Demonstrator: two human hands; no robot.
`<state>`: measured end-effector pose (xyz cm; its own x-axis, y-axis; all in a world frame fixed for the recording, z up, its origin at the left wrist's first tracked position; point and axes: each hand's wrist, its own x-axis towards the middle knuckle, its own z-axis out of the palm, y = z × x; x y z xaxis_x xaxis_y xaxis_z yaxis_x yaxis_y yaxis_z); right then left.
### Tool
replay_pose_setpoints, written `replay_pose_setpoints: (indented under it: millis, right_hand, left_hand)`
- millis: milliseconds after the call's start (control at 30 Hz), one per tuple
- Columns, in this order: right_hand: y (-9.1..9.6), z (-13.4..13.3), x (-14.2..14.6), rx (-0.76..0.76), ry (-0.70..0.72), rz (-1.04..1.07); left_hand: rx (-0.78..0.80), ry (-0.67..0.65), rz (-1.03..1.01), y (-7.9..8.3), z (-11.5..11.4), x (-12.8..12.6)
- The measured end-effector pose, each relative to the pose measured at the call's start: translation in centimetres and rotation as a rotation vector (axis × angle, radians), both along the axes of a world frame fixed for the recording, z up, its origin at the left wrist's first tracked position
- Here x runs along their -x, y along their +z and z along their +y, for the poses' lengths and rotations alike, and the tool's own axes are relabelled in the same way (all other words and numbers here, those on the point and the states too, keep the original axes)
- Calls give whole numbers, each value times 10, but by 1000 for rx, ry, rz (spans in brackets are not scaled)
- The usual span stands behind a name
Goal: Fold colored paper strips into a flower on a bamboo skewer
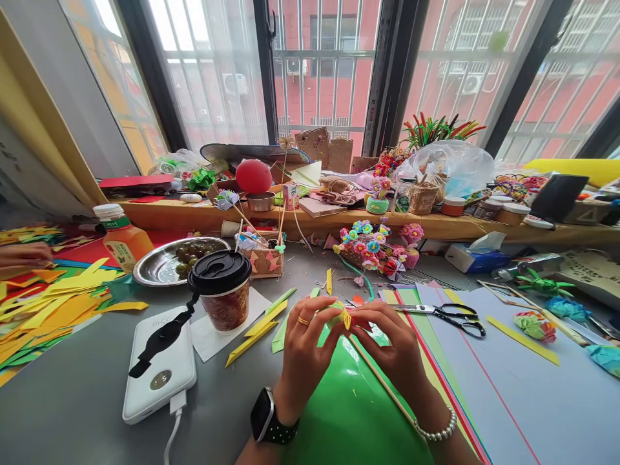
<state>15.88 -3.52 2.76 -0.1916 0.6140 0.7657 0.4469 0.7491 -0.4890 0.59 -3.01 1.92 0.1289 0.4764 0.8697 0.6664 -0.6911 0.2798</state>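
Both of my hands meet over a glossy green sheet [334,413]. My left hand [307,349], with a ring and a watch, pinches a small yellow folded paper piece [347,318]. From the other side my right hand [392,345], wearing a beaded bracelet, has its fingers closed on the same small paper craft, where some pink paper shows. A thin wooden stick [382,381] runs from below the paper toward my right wrist; whether it is joined to the paper, I cannot tell. Black-handled scissors [458,313] lie right of my right hand.
Left stand a lidded coffee cup [225,300], a white power bank [159,361] with a cable, a metal plate [145,271] and an orange bottle [121,242]. Yellow paper strips [256,336] lie nearby. Paper sheets [523,374] cover the right. Another person's hand [24,255] is far left.
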Motion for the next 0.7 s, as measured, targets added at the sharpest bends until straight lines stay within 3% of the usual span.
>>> replay_pose_setpoints:
  millis: [700]
  right_hand:
    - [-1, 0, -3, 65, 14, -15]
  left_hand:
    - [258, -192, -39, 1, 3, 8]
